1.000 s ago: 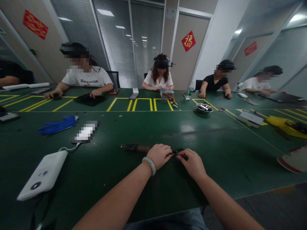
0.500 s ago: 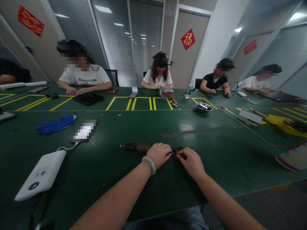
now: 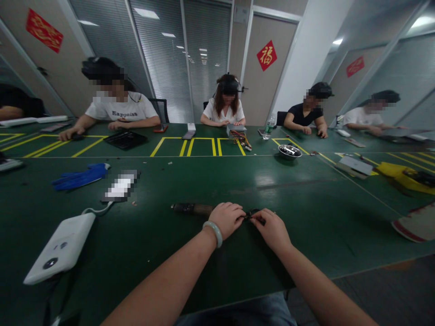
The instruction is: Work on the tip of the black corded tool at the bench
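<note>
A dark strap-like object point(image 3: 192, 209) lies on the green table point(image 3: 306, 194) right in front of me. My left hand point(image 3: 228, 218), with a pale bangle on the wrist, is closed over its right part. My right hand point(image 3: 271, 227) pinches a small black piece at the same end. Both hands touch each other over it, and my fingers hide the detail of that end.
A white device point(image 3: 57, 248) with a cable lies near left, a blue glove point(image 3: 79, 177) behind it. A metal bowl point(image 3: 289, 151) stands mid-table, yellow items point(image 3: 404, 176) at right. Several other people sit working along the far side.
My hands have stayed on the dark object with almost no movement. The person at far left has stretched an arm out across the table.
</note>
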Available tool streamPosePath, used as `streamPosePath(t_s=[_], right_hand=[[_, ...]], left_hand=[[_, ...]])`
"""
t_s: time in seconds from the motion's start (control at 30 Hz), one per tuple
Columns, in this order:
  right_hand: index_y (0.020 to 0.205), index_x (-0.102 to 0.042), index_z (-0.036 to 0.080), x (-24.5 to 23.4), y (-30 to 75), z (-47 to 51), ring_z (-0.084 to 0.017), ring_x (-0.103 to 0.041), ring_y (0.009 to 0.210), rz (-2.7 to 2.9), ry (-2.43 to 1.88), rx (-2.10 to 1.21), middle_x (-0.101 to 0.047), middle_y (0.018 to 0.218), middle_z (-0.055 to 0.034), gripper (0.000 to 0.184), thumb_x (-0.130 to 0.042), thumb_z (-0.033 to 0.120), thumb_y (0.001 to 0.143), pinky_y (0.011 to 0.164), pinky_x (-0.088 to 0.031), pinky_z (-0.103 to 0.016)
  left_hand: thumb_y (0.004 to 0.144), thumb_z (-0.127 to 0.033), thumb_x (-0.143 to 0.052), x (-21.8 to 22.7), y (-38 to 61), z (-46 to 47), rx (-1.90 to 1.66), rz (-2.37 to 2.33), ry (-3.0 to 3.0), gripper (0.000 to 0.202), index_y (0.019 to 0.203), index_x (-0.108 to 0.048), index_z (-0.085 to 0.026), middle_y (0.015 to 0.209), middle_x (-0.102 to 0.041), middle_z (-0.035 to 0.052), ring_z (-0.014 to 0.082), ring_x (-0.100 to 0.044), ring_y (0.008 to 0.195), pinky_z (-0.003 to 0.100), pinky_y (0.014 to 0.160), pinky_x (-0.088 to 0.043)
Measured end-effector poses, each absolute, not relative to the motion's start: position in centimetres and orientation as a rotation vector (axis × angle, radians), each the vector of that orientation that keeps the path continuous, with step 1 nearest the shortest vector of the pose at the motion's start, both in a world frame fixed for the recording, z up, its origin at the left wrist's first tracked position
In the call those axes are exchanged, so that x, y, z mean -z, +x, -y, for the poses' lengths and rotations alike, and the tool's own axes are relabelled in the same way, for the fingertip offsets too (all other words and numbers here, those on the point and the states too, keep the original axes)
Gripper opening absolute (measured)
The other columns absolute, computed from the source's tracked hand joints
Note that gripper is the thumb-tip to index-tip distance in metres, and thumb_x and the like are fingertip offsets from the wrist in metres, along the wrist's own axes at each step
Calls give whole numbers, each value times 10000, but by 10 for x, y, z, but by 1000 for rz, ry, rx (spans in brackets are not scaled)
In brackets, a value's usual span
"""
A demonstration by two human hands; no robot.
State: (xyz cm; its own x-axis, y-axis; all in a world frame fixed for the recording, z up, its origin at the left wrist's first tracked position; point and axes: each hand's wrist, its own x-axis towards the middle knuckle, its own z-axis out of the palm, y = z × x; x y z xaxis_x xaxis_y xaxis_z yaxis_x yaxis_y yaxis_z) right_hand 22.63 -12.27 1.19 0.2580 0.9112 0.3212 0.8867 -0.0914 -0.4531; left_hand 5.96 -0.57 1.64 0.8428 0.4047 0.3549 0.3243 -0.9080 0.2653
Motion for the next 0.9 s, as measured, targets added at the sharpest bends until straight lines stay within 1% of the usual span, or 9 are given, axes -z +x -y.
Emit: streamPosePath(t_s=[0.33, 0.53, 0.67, 0.8, 0.9], right_hand=[[829, -662, 232, -12, 228, 121, -158, -579, 785, 1611, -1928, -104, -634, 834, -2, 130, -600, 345, 849, 730, -412, -294], [853, -663, 234, -10, 228, 119, -147, -579, 779, 1607, -1929, -59, -635, 838, 4, 122, -600, 338, 854, 729, -417, -287], [870, -650, 224, -7, 230, 117, -148, -584, 770, 1710, -1953, 44, -640, 835, 1, 121, -589, 329, 871, 732, -413, -293], [902, -644, 208, -7, 232, 114, -166, -590, 833, 1946, -1916, 207, -650, 868, -23, 88, -578, 266, 888, 790, -399, -313], [912, -642, 197, -9, 235, 112, -169, -583, 830, 2101, -1861, 327, -644, 863, -34, 91, -559, 235, 901, 800, -384, -319]], left_hand=[[889, -292, -570, -13, 59, 3, -614, -532, 2838, 175, 1035, -667, -285, 1144, -639, -9, 182, -567, 1010, 345, 878, -421], [889, -287, -567, -14, 59, 3, -619, -515, 2844, 166, 1024, -663, -279, 1156, -640, -11, 187, -568, 1022, 352, 878, -422], [885, -276, -566, -15, 60, 4, -609, -533, 2847, 169, 1024, -663, -272, 1144, -645, -6, 186, -570, 1020, 349, 876, -424], [881, -270, -566, -14, 60, 4, -610, -544, 2842, 171, 1020, -666, -273, 1150, -645, -3, 190, -572, 1019, 349, 876, -424], [880, -266, -564, -14, 60, 4, -614, -547, 2840, 174, 1023, -663, -282, 1158, -643, -15, 189, -573, 1018, 352, 882, -424]])
